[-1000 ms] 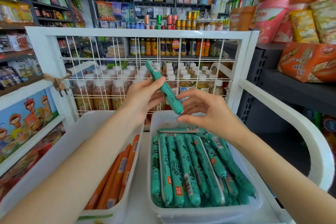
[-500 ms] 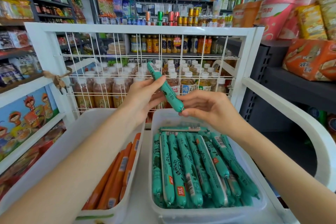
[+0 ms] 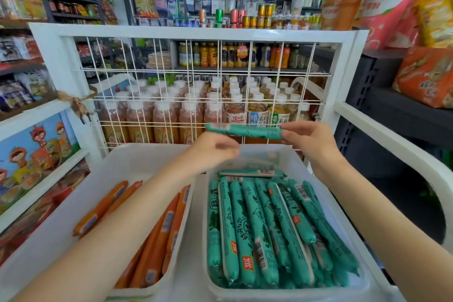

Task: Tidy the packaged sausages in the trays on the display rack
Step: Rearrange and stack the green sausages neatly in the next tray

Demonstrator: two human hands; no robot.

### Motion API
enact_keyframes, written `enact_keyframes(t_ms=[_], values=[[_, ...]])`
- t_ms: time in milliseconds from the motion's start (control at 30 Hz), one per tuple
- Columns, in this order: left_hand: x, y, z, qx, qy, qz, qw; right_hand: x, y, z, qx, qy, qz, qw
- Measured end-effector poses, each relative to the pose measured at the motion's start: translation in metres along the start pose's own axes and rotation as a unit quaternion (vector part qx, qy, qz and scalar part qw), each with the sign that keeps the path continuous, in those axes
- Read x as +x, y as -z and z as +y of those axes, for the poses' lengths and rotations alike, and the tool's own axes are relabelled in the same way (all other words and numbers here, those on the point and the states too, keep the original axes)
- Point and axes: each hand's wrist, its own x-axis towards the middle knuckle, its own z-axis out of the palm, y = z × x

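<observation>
My right hand point(image 3: 307, 141) pinches the right end of a green packaged sausage point(image 3: 247, 131), held level above the back of the right tray point(image 3: 267, 154). Just under the sausage's left half is my left hand point(image 3: 215, 151), blurred with its fingers curled; whether it still touches the sausage is unclear. The right tray holds several green sausages point(image 3: 264, 230) lying lengthwise, with one point(image 3: 252, 173) crosswise behind them. In the left tray point(image 3: 132, 157) lie several orange sausages point(image 3: 159, 238), partly hidden by my left forearm.
Both clear trays sit on a white display rack with a wire-grid back panel point(image 3: 196, 76) and a curved white side rail point(image 3: 402, 147) on the right. Bottled drinks point(image 3: 166, 117) stand behind the grid. Stocked shop shelves surround the rack.
The green sausage has swung from steeply tilted to level and dropped lower. My right hand slid out to its right end, and my left hand moved down beneath it.
</observation>
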Motion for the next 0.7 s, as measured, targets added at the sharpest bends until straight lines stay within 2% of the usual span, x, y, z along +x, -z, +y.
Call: enact_keyframes(t_ms=[67, 167, 233, 300, 367, 433, 500, 533, 600, 667, 700], values=[[-0.006, 0.000, -0.012, 0.096, -0.010, -0.047, 0.994, 0.011, 0.001, 0.014, -0.068, -0.025, 0.003, 0.997], [-0.013, 0.001, -0.023, 0.155, -0.008, -0.069, 0.985, 0.021, -0.008, 0.030, -0.195, -0.029, -0.060, 0.978], [-0.015, 0.001, -0.026, 0.183, -0.012, -0.073, 0.980, 0.024, -0.014, 0.039, -0.334, 0.013, -0.105, 0.937], [-0.016, 0.000, -0.027, 0.191, -0.023, -0.069, 0.979, 0.027, -0.015, 0.041, -0.458, 0.097, -0.093, 0.879], [-0.015, -0.002, -0.027, 0.188, -0.032, -0.075, 0.979, 0.025, -0.010, 0.037, -0.478, 0.147, -0.109, 0.859], [-0.014, -0.007, -0.026, 0.198, -0.036, -0.093, 0.975, 0.015, -0.006, 0.028, -0.449, 0.127, -0.241, 0.851], [-0.013, -0.013, -0.025, 0.223, -0.040, -0.107, 0.968, 0.004, -0.007, 0.025, -0.471, 0.070, -0.370, 0.798], [-0.012, -0.016, -0.024, 0.236, -0.042, -0.108, 0.965, 0.003, -0.007, 0.028, -0.504, 0.050, -0.397, 0.766], [-0.011, -0.019, -0.021, 0.248, -0.045, -0.105, 0.962, 0.001, -0.009, 0.033, -0.549, 0.014, -0.409, 0.729], [-0.011, -0.020, -0.019, 0.249, -0.051, -0.102, 0.962, 0.001, -0.009, 0.036, -0.551, 0.007, -0.410, 0.727], [-0.012, -0.020, -0.018, 0.248, -0.055, -0.101, 0.962, 0.001, -0.008, 0.036, -0.536, 0.007, -0.410, 0.738]])
